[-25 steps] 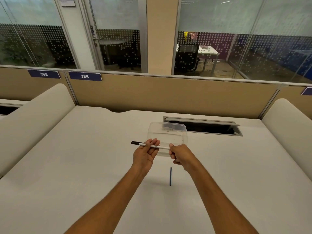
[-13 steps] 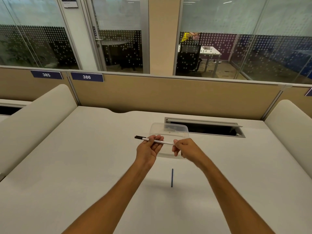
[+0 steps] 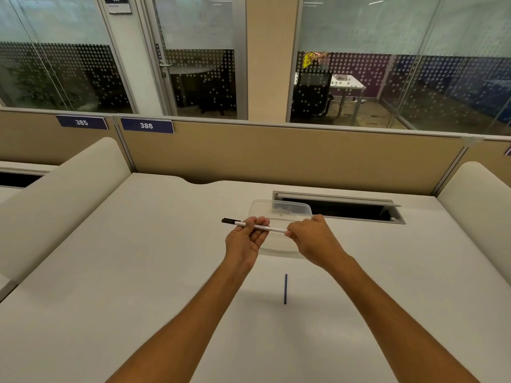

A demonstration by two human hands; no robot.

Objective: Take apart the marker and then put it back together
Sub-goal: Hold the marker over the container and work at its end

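Two bare forearms reach forward over a pale tabletop [image 3: 138,272]. Both hands hold a slim white marker [image 3: 260,227] level above the surface, its black cap pointing left. The left hand [image 3: 244,239], palm up, pinches the middle of the barrel between thumb and fingertips. The right hand [image 3: 311,237], knuckles up, is curled closed around the barrel's right end, which is hidden inside the grip. Just behind the hands a clear plastic container [image 3: 282,210] rests on the tabletop, partly covered by them. Nearer the camera, between the forearms, a thin dark blue rod [image 3: 285,288] lies on the tabletop, well apart from the marker.
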